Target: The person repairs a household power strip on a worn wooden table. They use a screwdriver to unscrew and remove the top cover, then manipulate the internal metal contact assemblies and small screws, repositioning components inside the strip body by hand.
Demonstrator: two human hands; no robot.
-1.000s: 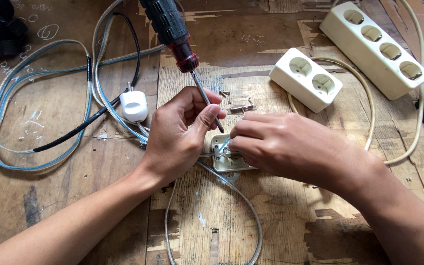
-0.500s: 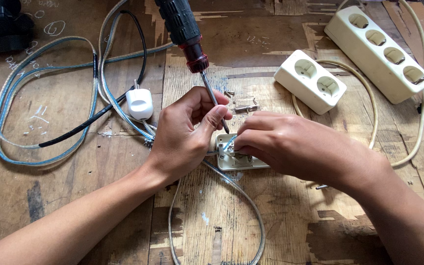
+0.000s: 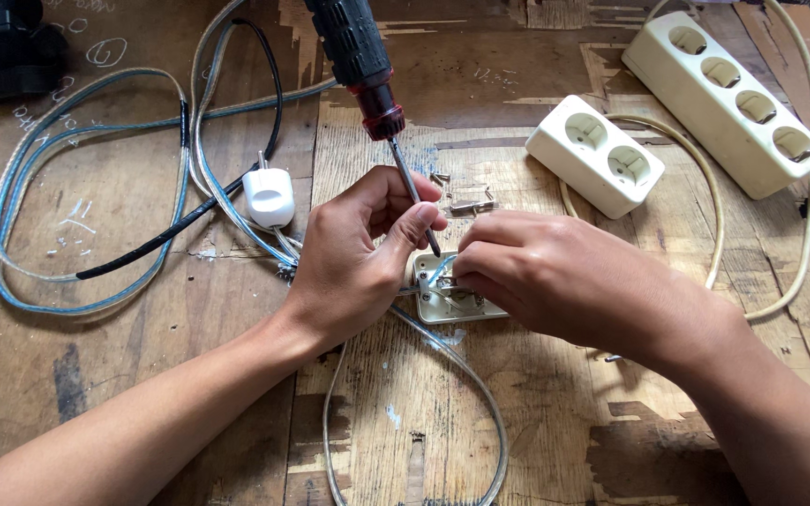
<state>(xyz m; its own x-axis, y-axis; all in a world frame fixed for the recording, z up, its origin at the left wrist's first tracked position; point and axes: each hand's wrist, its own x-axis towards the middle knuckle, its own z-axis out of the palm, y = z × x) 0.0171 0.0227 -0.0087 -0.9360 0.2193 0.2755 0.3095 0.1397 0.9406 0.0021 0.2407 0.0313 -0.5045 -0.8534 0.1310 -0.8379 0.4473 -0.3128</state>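
Left hand (image 3: 353, 258) has its fingers pinched tight round the screwdriver (image 3: 377, 103) shaft, tip down in the opened socket base (image 3: 447, 302) mid-worktop (image 3: 142, 412). Right hand (image 3: 555, 276) curls closed over that base, pinning it and its clear cable (image 3: 466, 375).

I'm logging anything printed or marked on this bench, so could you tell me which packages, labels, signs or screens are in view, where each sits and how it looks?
No packages, signs or screens show.
Chalk scribbles: white handwritten marks on the wooden table, far left near the top, too faint to make out.
Dark device: top left corner, black with small green glowing spots; whether that is a display cannot be told.
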